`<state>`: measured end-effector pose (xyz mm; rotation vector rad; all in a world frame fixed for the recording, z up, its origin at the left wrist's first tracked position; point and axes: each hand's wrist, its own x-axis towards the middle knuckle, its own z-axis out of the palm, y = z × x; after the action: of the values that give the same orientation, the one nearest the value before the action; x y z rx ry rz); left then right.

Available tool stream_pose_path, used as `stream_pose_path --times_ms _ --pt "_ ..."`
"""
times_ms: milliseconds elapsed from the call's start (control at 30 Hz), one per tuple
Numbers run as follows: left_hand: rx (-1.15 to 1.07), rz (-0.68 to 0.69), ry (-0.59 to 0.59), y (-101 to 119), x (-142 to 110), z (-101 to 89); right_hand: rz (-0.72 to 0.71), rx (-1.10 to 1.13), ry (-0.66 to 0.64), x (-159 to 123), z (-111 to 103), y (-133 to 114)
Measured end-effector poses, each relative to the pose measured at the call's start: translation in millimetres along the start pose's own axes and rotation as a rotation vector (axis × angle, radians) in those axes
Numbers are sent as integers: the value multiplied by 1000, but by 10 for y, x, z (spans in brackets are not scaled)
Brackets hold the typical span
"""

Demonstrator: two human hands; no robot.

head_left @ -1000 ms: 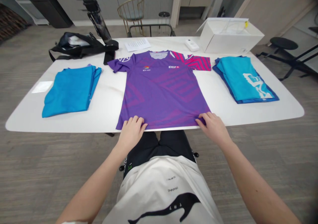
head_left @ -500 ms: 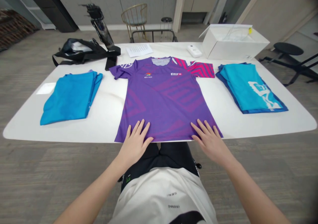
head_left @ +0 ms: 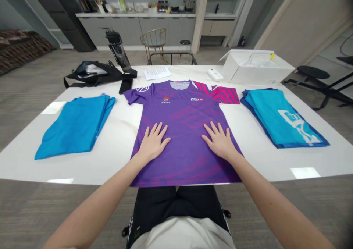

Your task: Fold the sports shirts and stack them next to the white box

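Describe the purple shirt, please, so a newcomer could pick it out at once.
On the white table, look between folded blue cloth at left and folded turquoise cloth at right. The purple shirt lies there under the left hand and right hand. Unlike its folded neighbours, it is spread flat, with one pink-striped sleeve.

Left hand (head_left: 154, 145) and right hand (head_left: 220, 143) were bare, as were both forearms (head_left: 102, 205). The top (head_left: 183, 234) was off-white and creased. The trousers (head_left: 154, 206) were black, with a black-and-white patterned side strip (head_left: 131, 220). A green marking (head_left: 137, 234) on the left leg was illegible.
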<state>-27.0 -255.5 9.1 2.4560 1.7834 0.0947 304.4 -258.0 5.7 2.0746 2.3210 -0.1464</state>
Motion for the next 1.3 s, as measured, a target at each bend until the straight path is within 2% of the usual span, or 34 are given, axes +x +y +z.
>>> stream_pose_path --times_ms 67,133,233,333,400,467,567,633,700,767,833,900,1033,1133,1233,1300 --pt "-3 -7 13 48 -13 9 33 -6 6 -9 -1 -55" --pt "-8 3 30 101 132 -19 -39 12 30 122 -50 -177" --pt "-12 49 65 137 578 -68 -214 64 63 549 -144 -394" --pt "-19 33 55 77 962 -50 -179 87 23 955 -163 -457" --pt "-31 -3 23 4 1040 -2 -75 82 -9 1070 -124 -378" --pt "-44 -17 8 -64 1012 42 19 75 -13 1077 -74 -251" --pt "-46 -8 44 -142 1041 49 55 80 9 1114 -52 -117" --pt "-44 -9 83 -193 1233 15 -2 90 48 1285 -83 -107" --pt "-47 -19 109 -256 1532 -19 -71 101 84 1564 -121 -129" --pt "-59 -40 94 -326 1821 -28 -82 114 75 1856 -135 -135" --pt "-72 -64 50 -390 2001 -10 -37 123 39 2064 -118 -96" --pt "-83 -87 17 -443 2063 12 18 120 25 2167 -94 -14" --pt "-81 -113 82 -577 2177 -28 90 96 91 2332 -156 217" --pt "-79 -188 126 -801 2501 -110 182 92 136 2644 -283 416" --pt "-95 -246 75 -1069 2906 -128 304 127 43 3012 -323 631" --pt "-104 -252 28 -1181 3108 -87 327 142 -3 3194 -276 765"
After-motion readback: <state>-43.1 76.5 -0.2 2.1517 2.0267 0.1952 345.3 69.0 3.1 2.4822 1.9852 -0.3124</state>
